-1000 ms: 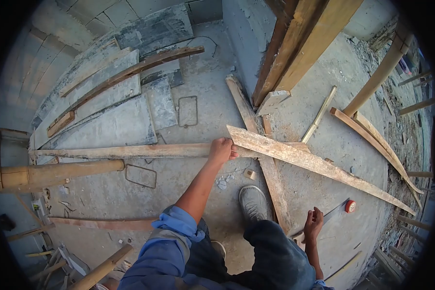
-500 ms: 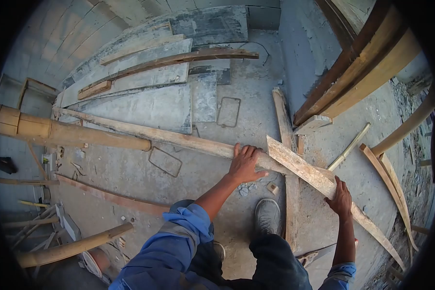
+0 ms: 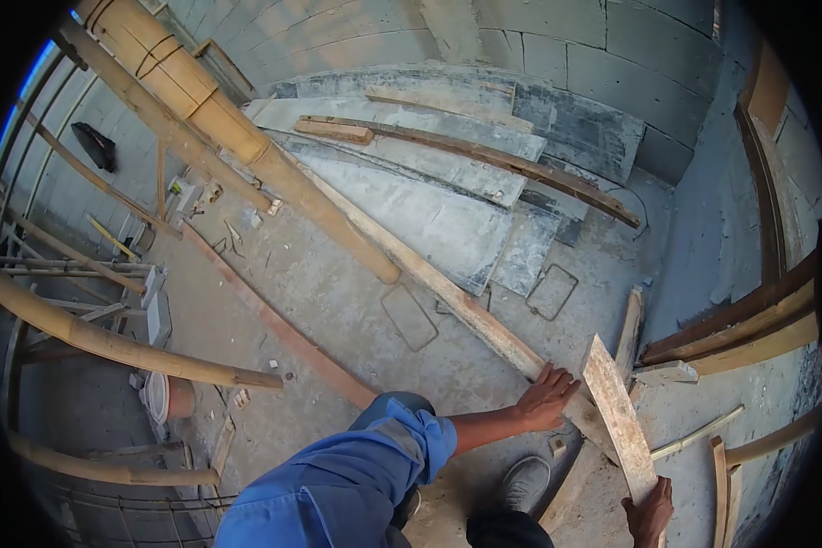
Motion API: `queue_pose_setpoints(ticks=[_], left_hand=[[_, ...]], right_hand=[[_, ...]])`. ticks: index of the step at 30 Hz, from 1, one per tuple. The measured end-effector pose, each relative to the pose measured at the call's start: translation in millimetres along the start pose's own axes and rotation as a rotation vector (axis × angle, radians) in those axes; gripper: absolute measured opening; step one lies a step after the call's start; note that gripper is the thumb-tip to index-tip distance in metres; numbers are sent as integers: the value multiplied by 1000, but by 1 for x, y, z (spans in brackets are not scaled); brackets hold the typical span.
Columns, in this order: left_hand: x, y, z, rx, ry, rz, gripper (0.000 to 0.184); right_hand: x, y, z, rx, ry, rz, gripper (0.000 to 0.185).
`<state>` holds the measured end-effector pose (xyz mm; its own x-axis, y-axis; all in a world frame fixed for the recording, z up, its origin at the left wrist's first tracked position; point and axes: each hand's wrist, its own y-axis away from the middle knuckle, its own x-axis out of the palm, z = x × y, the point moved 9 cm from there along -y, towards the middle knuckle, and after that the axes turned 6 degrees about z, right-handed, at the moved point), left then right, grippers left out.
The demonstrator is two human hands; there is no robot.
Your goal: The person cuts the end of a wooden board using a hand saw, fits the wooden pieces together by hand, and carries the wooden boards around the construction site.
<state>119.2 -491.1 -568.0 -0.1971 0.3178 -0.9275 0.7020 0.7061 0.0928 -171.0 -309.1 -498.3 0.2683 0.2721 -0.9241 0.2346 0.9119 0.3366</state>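
Observation:
My left hand [image 3: 548, 398] lies over a long wooden board [image 3: 429, 274] near its right end, fingers spread slightly on the wood. My right hand [image 3: 648, 511] is wrapped round the edge of a shorter pale board [image 3: 619, 411] at the lower right. That board has a slanted, pointed upper end and rests across the long board's end. Another plank [image 3: 628, 333] passes beneath them. My shoe [image 3: 526, 482] is on the floor just below the crossing.
Bamboo poles [image 3: 324, 215] cross the left side. Grey panels [image 3: 411, 196] with a dark timber [image 3: 493, 163] lie by the block wall. A reddish plank [image 3: 283, 324], wire frames [image 3: 553, 292] and a bucket [image 3: 169, 396] are on the floor. Upright timbers [image 3: 758, 320] stand right.
The view has turned left. My left hand went from gripping near the board ends to lying over the long board. My right hand, earlier off the wood, came up and took hold of the shorter board.

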Motion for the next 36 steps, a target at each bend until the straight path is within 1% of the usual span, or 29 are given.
queue_pose_setpoints(ticks=[1, 2, 4, 6, 8, 10, 12, 14, 15, 16, 17, 18, 19, 20, 21, 22, 23, 24, 25, 26, 27, 28, 29, 30, 32, 33, 34, 35, 36], left_hand=[[-3, 6, -13, 71, 135, -89, 95], [-5, 13, -24, 145, 263, -181, 102], [7, 29, -50, 146, 661, -191, 103], [57, 28, -90, -11, 1502, 261, 99], [129, 34, -125, -103, 2044, 541, 96], [147, 49, -159, -155, 2432, 625, 80], [149, 57, -140, -612, 2473, 280, 67], [74, 73, -89, -660, 2196, 175, 60], [83, 77, -69, -726, 2181, 131, 55], [80, 84, -53, -813, 2155, 82, 50], [55, 87, -40, -792, 2130, 59, 46], [33, 86, -31, -770, 2100, 46, 42], [44, 77, -8, -686, 2021, -60, 38], [60, 69, 7, -602, 1944, -144, 34], [46, 68, 14, -619, 1960, -209, 30], [30, 65, 31, -629, 1979, -260, 27], [5, 62, 42, -611, 1966, -334, 28], [-7, 59, 59, -644, 1934, -330, 28], [-25, 56, 74, -655, 1936, -391, 30], [-37, 51, 95, -651, 1860, -368, 35], [-47, 48, 122, -636, 1797, -440, 39], [-65, 44, 140, -619, 1777, -449, 44], [-76, 42, 160, -622, 1788, -434, 53], [-87, 37, 183, -575, 1808, -425, 63], [-123, 38, 215, -639, 1708, -461, 73], [-136, 39, 235, -666, 1686, -462, 76], [-143, 40, 248, -687, 1669, -492, 76], [-152, 42, 263, -704, 1647, -525, 77], [-153, 42, 288, -704, 1671, -554, 79]], right_hand=[[-5, -12, 15, -11, -28, -20, 82], [-9, -28, 37, -23, -42, 10, 81], [-20, -50, 90, -41, -60, 92, 78], [-28, -78, 156, -201, -136, 51, 75], [-30, -101, 225, -235, -147, 1, 70], [-41, -111, 295, -335, -191, 24, 73], [-29, -124, 328, -395, -389, 169, 84], [-31, -115, 320, -497, -654, 219, 91], [-35, -114, 312, -552, -786, 233, 94], [-40, -105, 287, -547, -708, 138, 98], [-45, -87, 253, -539, -628, 44, 103], [-45, -67, 221, -487, -591, 16, 107], [-38, -42, 185, -424, -555, -8, 111], [-23, -16, 144, -367, -503, -8, 122], [-9, 16, 105, -305, -500, 19, 129], [6, 50, 67, -225, -372, 65, 138], [9, 82, 35, -187, -239, 57, 142], [12, 114, 8, -139, -117, 57, 146], [16, 141, -22, -66, -81, 66, 150], [16, 163, -48, 7, -50, 77, 155], [12, 178, -67, 41, -40, 49, 154], [12, 188, -87, 127, 33, 82, 154], [11, 194, -104, 121, 39, 47, 153], [15, 196, -123, 154, 25, 50, 151], [18, 191, -147, 187, 50, 27, 137], [26, 184, -159, 156, 43, -40, 123], [31, 170, -161, 135, 46, -48, 101], [60, 156, -167, 135, -11, 124, 81], [64, 146, -153, 168, -17, 93, 72]])
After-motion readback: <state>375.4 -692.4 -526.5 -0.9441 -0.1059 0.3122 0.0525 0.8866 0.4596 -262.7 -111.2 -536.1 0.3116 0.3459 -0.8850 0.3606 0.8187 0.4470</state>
